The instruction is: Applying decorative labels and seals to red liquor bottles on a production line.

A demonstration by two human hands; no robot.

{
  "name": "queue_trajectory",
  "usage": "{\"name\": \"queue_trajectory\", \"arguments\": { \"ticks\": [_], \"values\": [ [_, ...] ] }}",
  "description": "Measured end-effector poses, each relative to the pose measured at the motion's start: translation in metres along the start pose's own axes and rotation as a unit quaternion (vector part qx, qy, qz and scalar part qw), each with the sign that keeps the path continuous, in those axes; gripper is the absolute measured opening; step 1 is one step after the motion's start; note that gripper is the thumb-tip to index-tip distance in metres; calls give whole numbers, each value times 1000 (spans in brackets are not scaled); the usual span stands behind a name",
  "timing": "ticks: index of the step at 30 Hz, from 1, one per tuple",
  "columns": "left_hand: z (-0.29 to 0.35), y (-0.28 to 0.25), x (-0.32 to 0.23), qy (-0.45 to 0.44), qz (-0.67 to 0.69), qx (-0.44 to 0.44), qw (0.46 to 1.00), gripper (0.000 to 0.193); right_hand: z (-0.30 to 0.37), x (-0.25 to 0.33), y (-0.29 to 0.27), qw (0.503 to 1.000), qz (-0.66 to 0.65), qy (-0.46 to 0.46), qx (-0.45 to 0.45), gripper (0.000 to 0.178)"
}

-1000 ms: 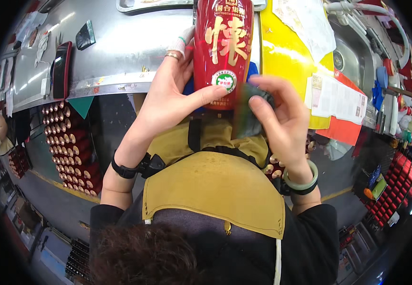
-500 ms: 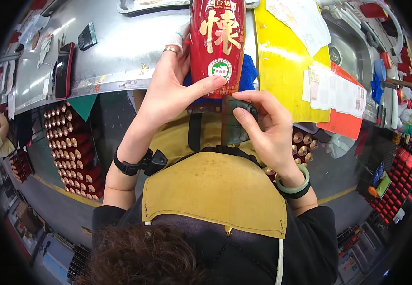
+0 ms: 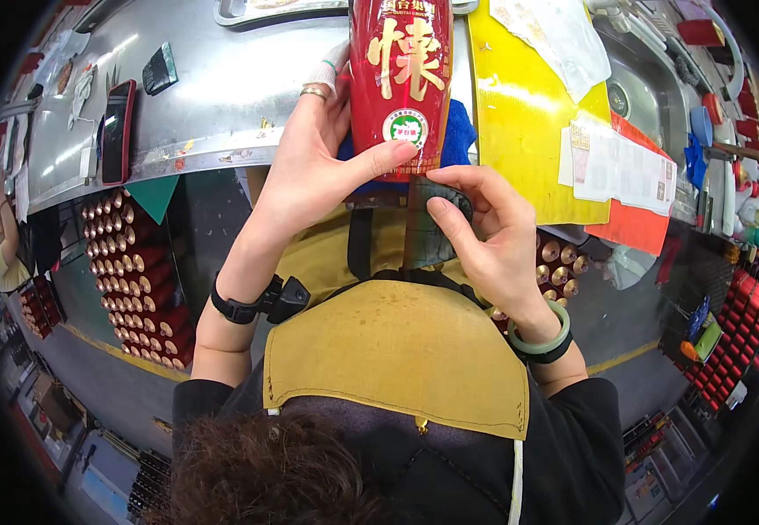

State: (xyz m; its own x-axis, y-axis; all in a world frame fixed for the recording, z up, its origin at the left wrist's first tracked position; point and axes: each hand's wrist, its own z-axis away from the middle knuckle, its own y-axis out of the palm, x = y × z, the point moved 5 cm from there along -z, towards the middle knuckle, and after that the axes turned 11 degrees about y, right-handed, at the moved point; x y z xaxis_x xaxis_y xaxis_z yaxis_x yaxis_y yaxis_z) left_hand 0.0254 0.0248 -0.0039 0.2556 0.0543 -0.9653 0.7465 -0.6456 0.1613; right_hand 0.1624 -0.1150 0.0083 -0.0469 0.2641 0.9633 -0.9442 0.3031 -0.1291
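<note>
A glossy red bottle [image 3: 370,114] with large gold lettering and a round green-and-white sticker lies base toward me at the bench's front edge. My left hand [image 3: 309,175] grips its left side, with the thumb pressed across the lower front. One finger of that hand wears a white cover, another a ring. In my right hand [image 3: 497,232], a thin, dark green, see-through flat piece [image 3: 427,236] is pinched between thumb and fingers. Its far edge meets the bottle's lower end by my left thumb. Under the bottle shows a blue cloth [image 3: 460,136].
On the metal bench [image 3: 213,96] lie a red-edged phone [image 3: 118,131] and another dark flat piece [image 3: 160,68]. Right of the bottle are a yellow sheet [image 3: 519,149], papers [image 3: 620,166] and a sink [image 3: 646,79]. Red bottles [image 3: 139,289] stand in rows below the bench.
My right hand and the dark flat piece have shifted very slightly left. The left hand and the bottle stay in place. A person at the far left has moved an arm.
</note>
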Motion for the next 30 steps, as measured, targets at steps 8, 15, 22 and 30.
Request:
{"name": "queue_trajectory", "arguments": {
  "ticks": [8, 15, 22, 30],
  "values": [
    [1, 7, -6, -25, 65, -45, 997, 91, -51, 36, -26, 998, -64, -18, 13, 19],
    [1, 12, -8, -49, 38, -62, 996, 88, -117, 22, -2, 987, -146, 65, 20, 42],
    [2, 13, -8, -50, 19, -48, 997, 88, -120, 10, 3, 991, -115, 60, -28, 46],
    [2, 13, -9, -56, 11, -45, 997, 90, -119, 14, 3, 990, -108, 77, -38, 45]
  ]
}}
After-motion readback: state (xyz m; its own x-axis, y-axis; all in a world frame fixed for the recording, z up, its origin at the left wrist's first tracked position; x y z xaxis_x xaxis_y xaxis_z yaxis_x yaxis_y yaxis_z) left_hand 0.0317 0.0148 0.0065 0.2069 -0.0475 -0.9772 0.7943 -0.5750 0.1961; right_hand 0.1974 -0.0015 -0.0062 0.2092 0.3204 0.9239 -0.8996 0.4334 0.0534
